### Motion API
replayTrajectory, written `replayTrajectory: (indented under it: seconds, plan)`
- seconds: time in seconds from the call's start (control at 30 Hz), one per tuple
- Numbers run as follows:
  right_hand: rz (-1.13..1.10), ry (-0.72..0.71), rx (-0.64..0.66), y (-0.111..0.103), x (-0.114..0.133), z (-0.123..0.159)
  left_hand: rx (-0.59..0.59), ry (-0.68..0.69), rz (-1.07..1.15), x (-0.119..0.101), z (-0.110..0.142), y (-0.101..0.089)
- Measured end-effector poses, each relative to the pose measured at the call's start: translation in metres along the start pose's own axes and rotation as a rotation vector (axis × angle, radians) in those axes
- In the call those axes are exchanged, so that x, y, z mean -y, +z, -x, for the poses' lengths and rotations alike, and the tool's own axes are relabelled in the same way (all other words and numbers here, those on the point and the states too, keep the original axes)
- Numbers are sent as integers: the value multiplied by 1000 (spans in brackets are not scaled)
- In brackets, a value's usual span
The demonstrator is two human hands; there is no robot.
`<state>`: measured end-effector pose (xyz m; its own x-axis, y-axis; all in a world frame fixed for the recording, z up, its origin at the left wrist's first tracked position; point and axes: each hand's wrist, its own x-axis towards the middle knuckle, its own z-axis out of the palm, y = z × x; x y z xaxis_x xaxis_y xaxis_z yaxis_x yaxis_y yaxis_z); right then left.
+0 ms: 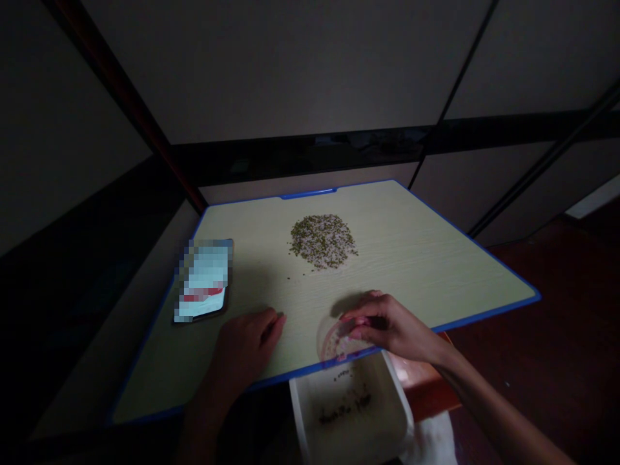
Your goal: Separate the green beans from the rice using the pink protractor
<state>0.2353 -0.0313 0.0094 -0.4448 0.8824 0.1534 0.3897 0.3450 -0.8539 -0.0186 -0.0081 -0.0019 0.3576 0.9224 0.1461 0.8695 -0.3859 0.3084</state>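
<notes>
Okay, pale panels (300,71) with a dark band fill the background. Dark red floor (513,352) out to the right. Next down in size: pale wood-grain tabletop (411,248), blue edging all round. White bin (401,394) sits below its near edge, open side up, dark bits (345,410) scattered inside. Part of an orange surface (423,381) shows just beside the bin, under the table.

Right hand (390,323) is over the near edge, thumb and fingers pinching a clear round piece (330,342), pinkish tint. That piece is at the blue edging, right above the bin in view; touching the tabletop or not, can't tell. Left hand (249,339) is at the near edge too, left of centre, fingers curled in; pressed together or not, can't tell.

Phone (208,281) at the left side, screen lit, mosaicked. Grain pile (322,240), green and whitish mix, spread mid-table, beyond both hands. Couple of stray grains (289,278) just off its near side.
</notes>
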Motion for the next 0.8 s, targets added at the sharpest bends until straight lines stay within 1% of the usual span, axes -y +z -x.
replayTrajectory:
  seconds: [0.07, 0.2, 0.3, 0.4, 0.47, 0.57, 0.63, 0.8]
  plan:
    - [-55, 20, 3, 2, -1, 1, -7, -2, 0, 0, 0, 0]
    - [-210, 99, -69, -2, -4, 3, -25, 3, -2, -1, 1, -1]
    - [-206, 133, -119, -11, -2, 0, -47, 27, -12, -2, 2, -1]
    - [-165, 135, -224, -18, 3, -10, -94, 70, -29, -2, 3, 0]
    - [-153, 154, -323, -17, 5, -18, -131, 104, -43, -1, 4, 1]
    - [-122, 220, -428, -2, 9, -31, -180, 157, -68, 1, 5, 2]
    - [-105, 271, -429, 13, 11, -39, -207, 186, -85, 3, 6, 3]
    - [-17, 303, -415, 49, 21, -56, -249, 244, -109, 4, 7, 3]
